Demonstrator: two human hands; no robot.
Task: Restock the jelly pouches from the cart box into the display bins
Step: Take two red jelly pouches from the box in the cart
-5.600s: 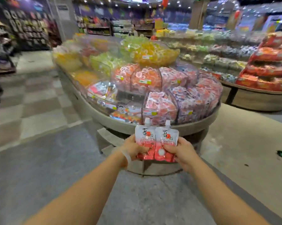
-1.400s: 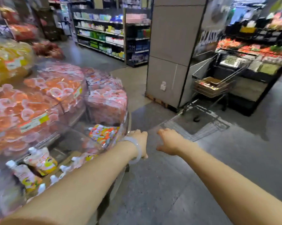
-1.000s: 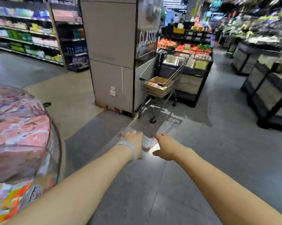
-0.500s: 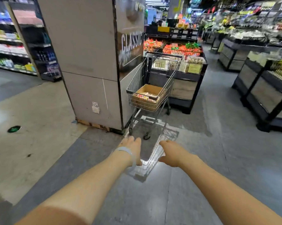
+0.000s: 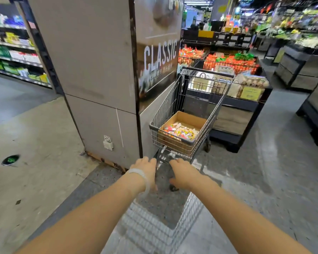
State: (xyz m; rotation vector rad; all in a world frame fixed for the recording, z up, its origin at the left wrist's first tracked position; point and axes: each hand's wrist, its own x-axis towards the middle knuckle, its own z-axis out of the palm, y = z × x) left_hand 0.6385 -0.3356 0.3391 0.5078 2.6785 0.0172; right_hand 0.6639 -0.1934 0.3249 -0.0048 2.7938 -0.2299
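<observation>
The cart (image 5: 187, 114) stands parked tight against the grey pillar (image 5: 99, 70), probably so it keeps out of the aisle while stock is carried off it. Its basket holds an open cardboard box (image 5: 182, 129), and the jelly pouches (image 5: 178, 132) lie loose in the bottom of that box, a shallow coloured layer (too blurred to tell flavours apart). The display bins are nowhere in view, so any pouch lifted out has to be carried off elsewhere.

Both arms reach forward toward the near end of the cart, which suggests a walk up for another load. The left hand (image 5: 145, 169), with a pale band at its wrist, hangs palm down with relaxed fingers and holds nothing. The right hand (image 5: 183, 173) is likewise empty, fingers loosely bent. Neither touches the cart yet.
</observation>
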